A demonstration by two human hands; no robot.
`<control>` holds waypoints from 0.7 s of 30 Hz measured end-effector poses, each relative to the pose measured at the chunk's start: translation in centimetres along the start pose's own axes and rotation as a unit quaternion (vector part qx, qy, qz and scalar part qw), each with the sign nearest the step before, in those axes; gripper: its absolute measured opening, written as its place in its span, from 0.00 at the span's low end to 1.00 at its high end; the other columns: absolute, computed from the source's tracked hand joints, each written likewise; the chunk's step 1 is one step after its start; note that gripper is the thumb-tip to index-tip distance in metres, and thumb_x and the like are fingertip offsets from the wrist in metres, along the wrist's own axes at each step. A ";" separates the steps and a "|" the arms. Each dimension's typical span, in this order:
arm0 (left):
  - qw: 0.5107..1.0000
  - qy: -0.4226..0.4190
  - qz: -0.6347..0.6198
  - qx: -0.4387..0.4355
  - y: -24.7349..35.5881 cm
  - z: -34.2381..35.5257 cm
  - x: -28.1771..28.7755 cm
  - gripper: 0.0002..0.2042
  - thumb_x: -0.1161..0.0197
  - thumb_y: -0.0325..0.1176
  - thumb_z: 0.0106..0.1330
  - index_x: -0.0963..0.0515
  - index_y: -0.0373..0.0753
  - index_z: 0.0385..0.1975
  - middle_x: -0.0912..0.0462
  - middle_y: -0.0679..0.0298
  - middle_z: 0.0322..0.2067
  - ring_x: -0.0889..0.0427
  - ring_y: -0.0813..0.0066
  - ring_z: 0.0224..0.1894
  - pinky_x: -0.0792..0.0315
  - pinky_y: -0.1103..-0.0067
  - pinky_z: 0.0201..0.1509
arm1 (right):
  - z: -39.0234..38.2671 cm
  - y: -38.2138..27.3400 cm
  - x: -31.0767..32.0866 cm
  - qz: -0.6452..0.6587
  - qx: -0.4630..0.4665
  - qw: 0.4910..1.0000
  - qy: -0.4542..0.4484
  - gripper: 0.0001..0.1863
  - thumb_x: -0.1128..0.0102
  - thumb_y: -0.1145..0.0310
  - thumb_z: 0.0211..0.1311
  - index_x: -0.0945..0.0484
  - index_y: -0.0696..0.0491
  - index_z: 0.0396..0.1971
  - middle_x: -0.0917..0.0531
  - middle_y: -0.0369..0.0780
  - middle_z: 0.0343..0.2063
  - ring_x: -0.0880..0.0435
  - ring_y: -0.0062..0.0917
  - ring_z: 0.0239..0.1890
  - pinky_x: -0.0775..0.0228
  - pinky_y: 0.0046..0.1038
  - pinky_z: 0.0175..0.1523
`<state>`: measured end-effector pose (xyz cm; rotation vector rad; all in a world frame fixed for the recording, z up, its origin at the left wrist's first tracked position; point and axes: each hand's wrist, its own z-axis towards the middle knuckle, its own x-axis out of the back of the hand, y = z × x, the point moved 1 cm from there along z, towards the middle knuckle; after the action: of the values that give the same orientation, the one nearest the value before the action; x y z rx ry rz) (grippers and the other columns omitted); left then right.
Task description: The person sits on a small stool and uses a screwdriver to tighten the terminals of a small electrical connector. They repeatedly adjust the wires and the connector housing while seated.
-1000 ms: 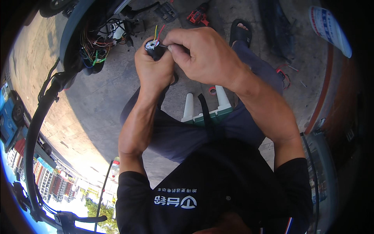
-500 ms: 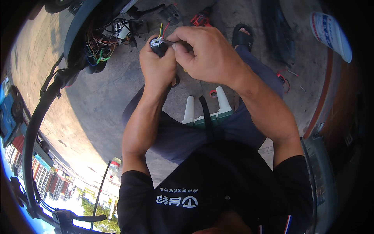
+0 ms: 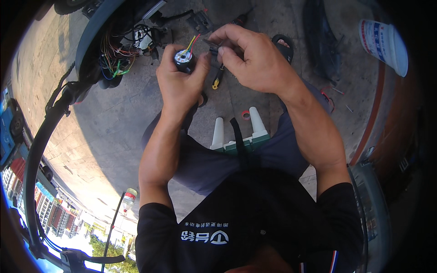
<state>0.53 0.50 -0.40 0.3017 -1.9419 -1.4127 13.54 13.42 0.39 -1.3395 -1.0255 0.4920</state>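
My left hand (image 3: 175, 86) is wrapped round a short black cylindrical part (image 3: 183, 67). Its pale round end faces up, and a few thin yellow and red wires (image 3: 194, 42) stick out of it. Just to the right, my right hand (image 3: 259, 63) pinches a slim dark pointed tool (image 3: 211, 44) between thumb and fingers; its exact kind is unclear. A gap separates the tool from the cylinder and wires.
Loose coloured wires (image 3: 114, 57) hang from an opened vehicle front at upper left. On the ground lie a yellow-handled screwdriver (image 3: 215, 83) and a red tape roll (image 3: 246, 111). A green and white stool (image 3: 257, 123) is between my legs. A white bucket (image 3: 384, 48) stands at upper right.
My right hand has drawn the dark tool away from the cylinder, to the right. The left thumb has lifted outward, and the yellow-handled screwdriver shows between my hands.
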 end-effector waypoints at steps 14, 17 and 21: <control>0.995 -0.081 -0.052 -0.014 0.0 0.1 0.1 0.14 0.32 0.34 0.68 0.28 0.36 0.45 0.23 0.70 0.34 0.26 0.86 0.36 0.31 0.86 0.41 | 0.2 0.1 0.5 0.018 -0.013 0.999 0.035 0.12 0.43 0.70 0.63 0.19 0.55 0.44 0.14 0.46 0.30 0.12 0.36 0.32 0.23 0.32 0.39; 0.996 -0.068 -0.047 -0.013 -0.4 0.1 0.0 0.13 0.33 0.34 0.69 0.29 0.36 0.44 0.22 0.69 0.32 0.25 0.85 0.33 0.29 0.86 0.37 | 0.2 0.1 0.5 0.028 -0.014 0.999 0.035 0.12 0.43 0.70 0.63 0.19 0.55 0.44 0.14 0.46 0.30 0.12 0.36 0.32 0.23 0.32 0.38; 0.992 -0.069 -0.100 0.031 -0.7 0.3 0.0 0.12 0.34 0.32 0.69 0.29 0.36 0.43 0.21 0.68 0.30 0.23 0.84 0.27 0.28 0.86 0.32 | 0.1 -0.3 0.6 0.027 -0.018 0.999 -0.010 0.12 0.44 0.74 0.64 0.20 0.56 0.47 0.16 0.40 0.27 0.16 0.23 0.29 0.26 0.26 0.35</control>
<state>0.19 0.45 -1.13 0.4498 -2.1193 -1.5366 13.71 13.88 0.86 -1.3992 -1.0206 0.5295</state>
